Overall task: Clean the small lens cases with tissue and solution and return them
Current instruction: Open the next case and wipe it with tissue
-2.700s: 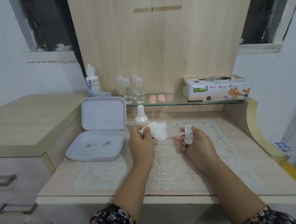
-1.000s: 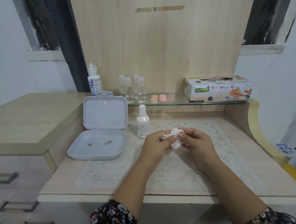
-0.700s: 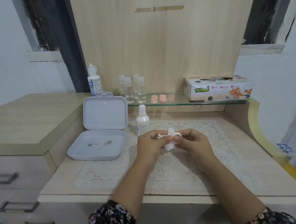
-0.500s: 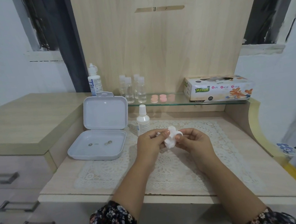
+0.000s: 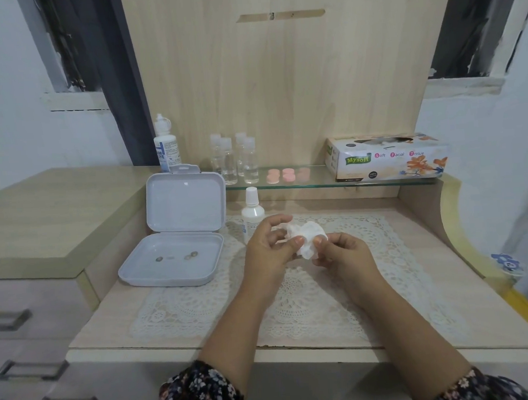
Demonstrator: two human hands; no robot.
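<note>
Both hands meet above the lace mat [image 5: 296,293]. My left hand [image 5: 267,250] pinches a crumpled white tissue [image 5: 305,237]. My right hand [image 5: 343,252] holds a small white lens case, almost wholly wrapped in that tissue; only part of its white rim shows. A white solution bottle [image 5: 252,211] stands upright just behind my left hand. Pink lens cases [image 5: 287,175] lie on the glass shelf [image 5: 317,182]. An open grey box [image 5: 175,257] with small lenses in its base sits to the left.
A tissue box [image 5: 387,158] rests at the shelf's right end. Several clear vials [image 5: 234,158] and a taller eye-solution bottle [image 5: 166,144] stand at the back left. A wooden back panel rises behind. A raised cabinet top with drawers lies left.
The hands, apart 2.7 s ago with tissue left and case right, came together. Over the last second the tissue has been turned around the case and both hands rose slightly.
</note>
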